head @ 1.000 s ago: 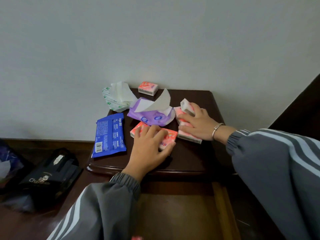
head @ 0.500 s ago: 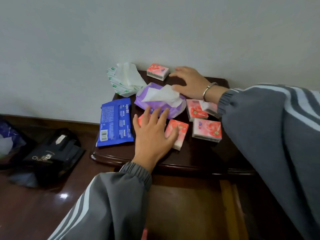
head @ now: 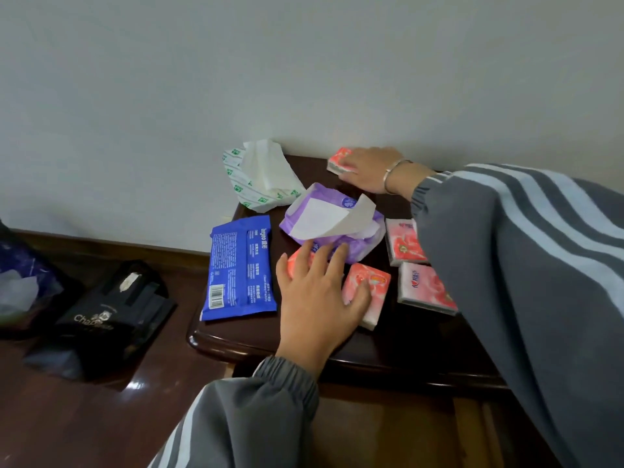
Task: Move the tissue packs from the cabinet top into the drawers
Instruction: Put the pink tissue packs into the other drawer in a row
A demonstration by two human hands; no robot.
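On the dark wooden cabinet top [head: 233, 336] lie several pink tissue packs. My left hand [head: 317, 298] rests flat with spread fingers on two of them, one [head: 371, 292] under the thumb and one [head: 295, 265] under the fingers. My right hand [head: 368, 168] reaches to the back by the wall and grips a small pink pack [head: 337, 160]. Two more pink packs [head: 403, 244] [head: 423, 288] lie at the right, partly under my right sleeve. A purple pack [head: 354, 246] with a white tissue sticking out, a blue wipes pack [head: 241, 268] and a green-and-white pack [head: 260, 177] lie nearby.
An open drawer [head: 388, 427] shows below the cabinet's front edge, between my arms. A black bag [head: 108, 315] and a dark blue bag [head: 20, 282] sit on the glossy floor at the left. The white wall stands right behind the cabinet.
My right hand left the pink packs at the right, reached to the back and closed on the small pink pack by the wall. My left hand stayed on the front packs.
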